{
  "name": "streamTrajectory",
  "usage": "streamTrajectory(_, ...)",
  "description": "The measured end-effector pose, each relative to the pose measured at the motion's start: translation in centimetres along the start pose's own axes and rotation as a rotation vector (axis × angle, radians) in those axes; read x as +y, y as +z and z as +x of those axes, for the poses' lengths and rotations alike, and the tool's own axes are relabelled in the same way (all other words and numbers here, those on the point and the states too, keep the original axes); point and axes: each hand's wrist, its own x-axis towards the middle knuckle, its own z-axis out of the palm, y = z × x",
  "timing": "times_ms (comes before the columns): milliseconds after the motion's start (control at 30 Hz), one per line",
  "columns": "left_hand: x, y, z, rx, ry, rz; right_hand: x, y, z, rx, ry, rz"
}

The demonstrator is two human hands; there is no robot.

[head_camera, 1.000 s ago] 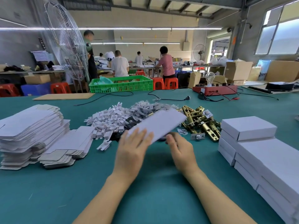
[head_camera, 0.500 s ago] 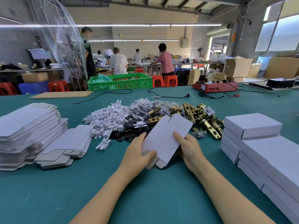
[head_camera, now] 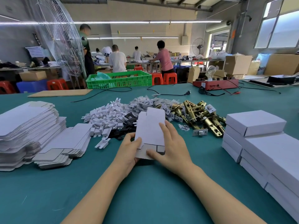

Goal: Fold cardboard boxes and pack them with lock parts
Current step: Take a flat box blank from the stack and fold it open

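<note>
A flat white cardboard box blank [head_camera: 149, 126] stands almost upright between both my hands over the green table [head_camera: 145, 191]. My left hand [head_camera: 129, 151] grips its lower left edge, thumb on the front. My right hand [head_camera: 171, 147] holds its right side, fingers spread up the face and thumb pressing a lower flap. Behind it lie white plastic inserts [head_camera: 105, 117], black parts [head_camera: 124, 130], small bagged pieces [head_camera: 145, 101] and brass lock latches [head_camera: 199, 117].
Stacks of flat box blanks [head_camera: 27, 126] fill the left side. Folded white boxes [head_camera: 258, 139] are stacked at the right. Farther back are a green crate [head_camera: 119, 79], cables, a red tester with a bulb [head_camera: 215, 83], a large fan [head_camera: 61, 38], and several people at other tables.
The box blank has been turned from a slanted, flat hold to nearly upright and brought closer. My right hand moved onto its face and lower flap.
</note>
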Motion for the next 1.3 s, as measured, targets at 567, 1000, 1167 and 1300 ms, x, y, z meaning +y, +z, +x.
streamTrajectory(567,-0.6,-0.2,-0.4,-0.268,0.125,0.033,0.1,0.2,0.2,-0.038,0.143,0.189)
streamTrajectory(1000,-0.9,-0.5,-0.1,-0.165,0.311,0.330,0.7,-0.5,0.2,-0.119,0.196,0.704)
streamTrajectory(1167,-1.1,-0.2,-0.4,-0.150,0.385,0.399,-0.7,-0.4,0.3,-0.003,0.226,0.729)
streamTrajectory(1300,-0.9,0.2,-0.7,-0.139,0.458,0.433,-1.8,-0.4,0.2,0.081,0.206,0.668)
